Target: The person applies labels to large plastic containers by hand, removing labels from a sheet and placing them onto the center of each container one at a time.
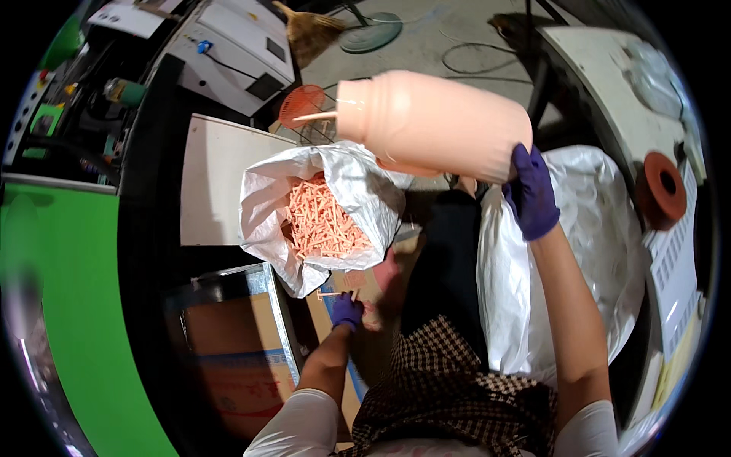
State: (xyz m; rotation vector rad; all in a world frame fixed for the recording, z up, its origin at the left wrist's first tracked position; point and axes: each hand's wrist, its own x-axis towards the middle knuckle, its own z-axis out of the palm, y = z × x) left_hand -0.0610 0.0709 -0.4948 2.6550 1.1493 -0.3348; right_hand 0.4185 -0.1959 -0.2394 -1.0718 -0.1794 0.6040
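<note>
My right hand [535,192], in a purple glove, grips a large peach plastic jar [438,126] by its base end. The jar lies on its side in the air, its neck to the left. A thin peach stick juts from the neck. Low down, my gloved left hand [347,311] is closed with short peach plastic sticks [355,294] at its fingertips. Just beyond it stands an open white woven sack [263,194], holding a heap of similar peach sticks [324,221].
A white sack [504,305] with clear plastic pieces stands at my right. Beyond it is a table [601,84] with a brown tape roll [661,190]. A green machine panel [76,305] fills the left. Cardboard boxes [236,327] sit in a metal frame. A red basket [302,103] stands behind the stick sack.
</note>
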